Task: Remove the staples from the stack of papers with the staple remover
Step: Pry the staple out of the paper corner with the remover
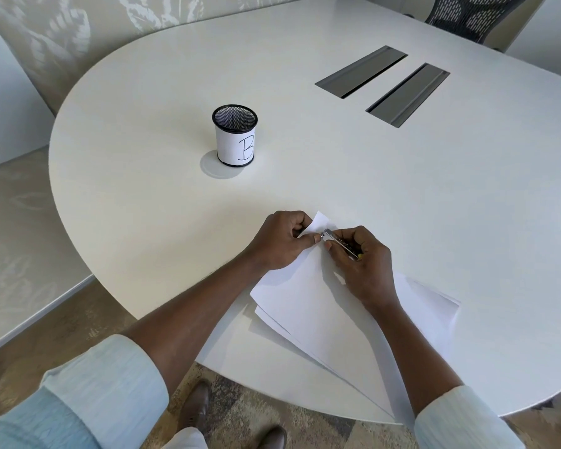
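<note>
L hand (280, 239) & R hand (360, 257) curled in pinch grips, thumbs nearly touching.

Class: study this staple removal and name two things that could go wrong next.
1. The left hand pinches the corner right beside the staple remover; a slip could jab its thumb.
2. The stack of papers reaches the near edge of the table, so loosened sheets might slide off.

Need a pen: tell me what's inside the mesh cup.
Only the far mesh wall of the cup shows, and nothing pokes above its rim. The bottom is hidden behind the near wall and its paper label.
</note>
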